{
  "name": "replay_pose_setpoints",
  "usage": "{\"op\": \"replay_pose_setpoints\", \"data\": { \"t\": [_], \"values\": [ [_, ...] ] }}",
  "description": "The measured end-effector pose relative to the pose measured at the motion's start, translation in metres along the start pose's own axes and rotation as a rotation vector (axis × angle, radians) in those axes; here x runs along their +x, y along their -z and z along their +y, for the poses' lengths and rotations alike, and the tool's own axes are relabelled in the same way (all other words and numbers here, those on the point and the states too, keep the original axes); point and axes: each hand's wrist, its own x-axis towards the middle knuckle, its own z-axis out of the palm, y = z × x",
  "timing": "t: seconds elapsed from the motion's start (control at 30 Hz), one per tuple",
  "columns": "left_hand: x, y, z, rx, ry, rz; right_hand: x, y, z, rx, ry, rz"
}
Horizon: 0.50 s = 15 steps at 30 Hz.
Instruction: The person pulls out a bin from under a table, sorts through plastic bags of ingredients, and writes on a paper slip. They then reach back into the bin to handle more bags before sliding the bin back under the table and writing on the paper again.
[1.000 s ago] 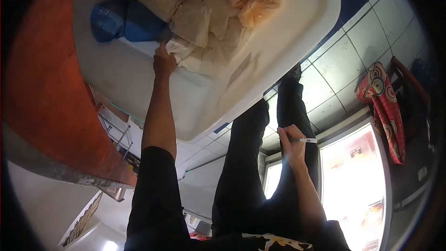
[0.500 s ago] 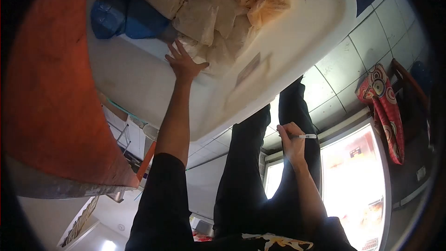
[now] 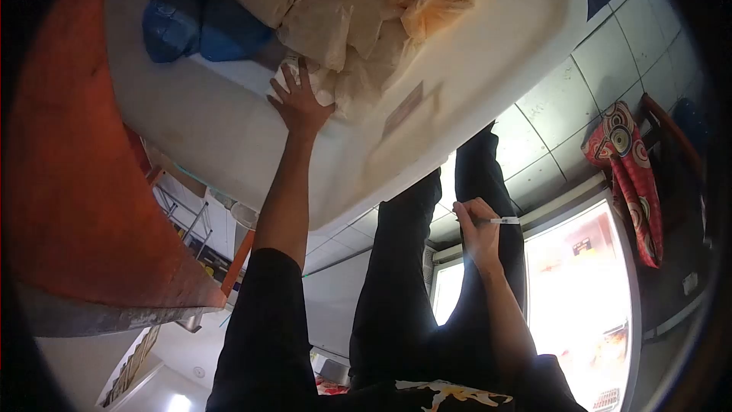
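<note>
My left hand [image 3: 303,107] is spread over the lower edge of a pile of clear bags with pale contents [image 3: 316,27], fingers apart and resting on or near a whitish bag. The pile lies inside a large white tub [image 3: 503,46]. Blue bags [image 3: 232,30] sit left of the pile, and peach-coloured bags [image 3: 438,4] at its upper right. My right hand [image 3: 480,230] is closed around a thin pen [image 3: 503,220], in front of my dark trouser leg, below the tub's rim.
A large orange surface [image 3: 69,183] curves along the left. Pale floor tiles [image 3: 557,107] show at right, with a red patterned cloth [image 3: 629,175] hanging beyond. A brightly lit glass-fronted case [image 3: 579,297] stands at lower right.
My left hand has spread its fingers wider and shifted slightly left and down at the bags. The orange surface sits further left in view. My right hand is nearly unchanged.
</note>
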Motion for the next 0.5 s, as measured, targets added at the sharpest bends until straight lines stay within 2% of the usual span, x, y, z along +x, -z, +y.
{"op": "replay_pose_setpoints", "data": {
  "t": [0.17, 0.37, 0.43, 0.5],
  "values": [
    [0.018, -0.005, -0.019, -0.072, -0.061, -0.042, 0.002, 0.004, 0.001, -0.022, -0.005, 0.005],
    [0.002, -0.026, -0.003, 0.018, -0.065, 0.101, 0.004, 0.011, -0.006, 0.012, -0.011, 0.016],
    [0.003, -0.026, -0.003, -0.093, -0.076, 0.179, 0.001, 0.013, -0.005, 0.009, -0.027, -0.001],
    [-0.003, -0.024, 0.006, -0.138, -0.055, 0.171, 0.003, 0.012, -0.007, 0.042, -0.032, 0.01]
  ]
}}
